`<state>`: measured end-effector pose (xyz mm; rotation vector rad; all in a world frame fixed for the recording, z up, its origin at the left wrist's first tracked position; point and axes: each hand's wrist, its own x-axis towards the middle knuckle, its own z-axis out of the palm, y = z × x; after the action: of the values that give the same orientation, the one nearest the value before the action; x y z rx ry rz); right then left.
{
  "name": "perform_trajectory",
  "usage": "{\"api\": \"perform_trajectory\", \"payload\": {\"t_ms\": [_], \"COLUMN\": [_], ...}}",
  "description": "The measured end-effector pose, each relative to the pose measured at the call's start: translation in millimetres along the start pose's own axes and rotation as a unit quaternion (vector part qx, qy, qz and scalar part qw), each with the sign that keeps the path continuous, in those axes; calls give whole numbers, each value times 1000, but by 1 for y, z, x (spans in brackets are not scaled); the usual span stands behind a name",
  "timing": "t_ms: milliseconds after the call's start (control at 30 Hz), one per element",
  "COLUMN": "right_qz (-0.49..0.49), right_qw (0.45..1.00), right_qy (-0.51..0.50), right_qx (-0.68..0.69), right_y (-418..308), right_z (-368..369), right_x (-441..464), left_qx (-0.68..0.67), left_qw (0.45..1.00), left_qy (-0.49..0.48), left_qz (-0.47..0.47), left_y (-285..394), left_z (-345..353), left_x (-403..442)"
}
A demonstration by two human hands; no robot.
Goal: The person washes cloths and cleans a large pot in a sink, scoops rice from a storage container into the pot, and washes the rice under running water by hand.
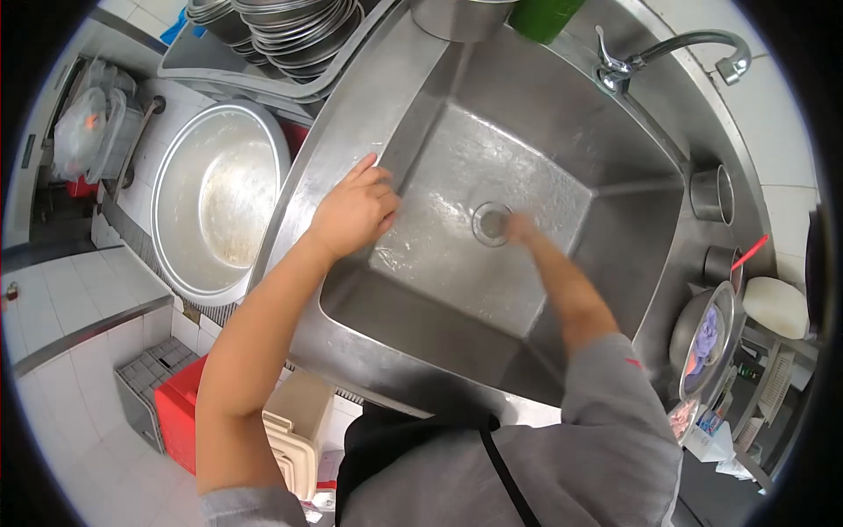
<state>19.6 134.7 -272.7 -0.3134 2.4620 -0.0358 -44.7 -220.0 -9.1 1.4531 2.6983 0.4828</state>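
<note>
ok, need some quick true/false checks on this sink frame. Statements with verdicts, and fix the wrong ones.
1. The right hand, motion-blurred, is at the drain in the sink. True.
2. The left hand is gripping the faucet. False: it is at the sink's left edge, and neither hand is on the faucet.
3. Metal bowls are stacked in a grey tub. True.
4. The large round basin stands inside the sink. False: it is outside, left of the sink.
5. A green container stands near the sink's far rim. True.
</note>
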Motion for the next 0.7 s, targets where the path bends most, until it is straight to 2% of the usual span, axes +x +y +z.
{"api": "perform_trajectory", "payload": {"t_ms": [33, 67, 167, 267, 367, 467, 567, 667, 700], "right_qz": [71, 141, 129, 121, 78, 144, 100, 82, 144], "right_qw": [995, 986, 966, 989, 988, 958, 967, 884, 857], "right_qy": [-39, -38, 207, 50, 120, 186, 178, 452, 477], "right_qx": [49, 84, 82, 63, 52, 167, 150, 91, 128], "right_y": [-18, -32, -57, -66, -59, -69, -74, -97, -99], "right_z": [29, 51, 72, 44, 68, 60, 68, 51, 61], "right_x": [-7, -10, -19, -13, 1, -17, -35, -72, -70], "left_qx": [0, -1, 0, -11, -22, -20, -10, 0, 3], "left_qw": [1000, 1000, 1000, 1000, 999, 999, 999, 999, 999], "left_qy": [4, 7, 8, 11, 13, 14, 21, 22, 21], "left_qz": [-4, -8, -17, -26, -28, -30, -31, -28, -28], "left_y": [-1, -1, 0, -1, -2, -1, 2, 5, 5], "left_z": [0, 1, 1, 1, 1, -1, -1, -2, -2], "left_x": [1, 1, 1, 4, 4, 5, 7, 7, 7]}}
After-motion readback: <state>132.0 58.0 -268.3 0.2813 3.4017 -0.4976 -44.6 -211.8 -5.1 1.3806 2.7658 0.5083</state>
